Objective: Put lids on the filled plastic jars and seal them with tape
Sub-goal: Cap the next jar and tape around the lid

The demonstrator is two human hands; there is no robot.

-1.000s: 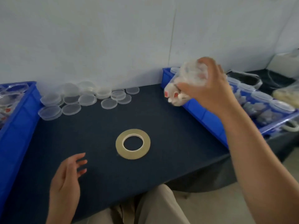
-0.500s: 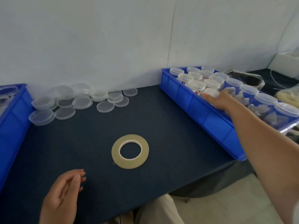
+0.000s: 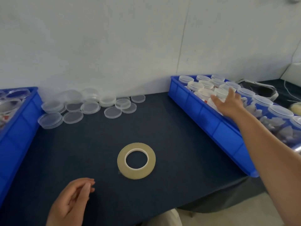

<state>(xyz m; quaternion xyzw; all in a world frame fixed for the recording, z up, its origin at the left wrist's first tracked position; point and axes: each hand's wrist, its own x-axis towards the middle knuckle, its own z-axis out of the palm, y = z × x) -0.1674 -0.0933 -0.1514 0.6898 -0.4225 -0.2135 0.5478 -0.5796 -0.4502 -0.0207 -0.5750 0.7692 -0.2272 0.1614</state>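
The left hand (image 3: pixel 71 201) hung nearest the camera, just over the near edge of the dark table (image 3: pixel 97 141). Its palm was turned inward and its fingers were loosely curled, grasping nothing. A bit of pale trouser leg (image 3: pixel 164 217) showed below the table edge.

Just beyond that hand and to its right, the roll of tape (image 3: pixel 136 161) lay flat on the table, touched by neither hand.

The right arm stretched from the lower right corner across the near wall of the right bin (image 3: pixel 211 128), a blue plastic one standing along the right side of the table. The right hand (image 3: pixel 228 104) was over the inside of this bin, fingers straight and spread, released and holding nothing. Whether it touched what lay beneath it could not be told.

The jars (image 3: pixel 280 111) stood packed in rows in that bin. They were clear, with pale contents, and those in plain view had covers on top.

On the left side of the table stood the left bin (image 3: pixel 17 136), also blue, with open-topped clear containers inside, only partly in view.

At the far left of the table, against the white wall (image 3: pixel 114 46), lay the loose lids (image 3: pixel 91 106). They were clear and round, some stacked and some overlapping, well apart from both hands.
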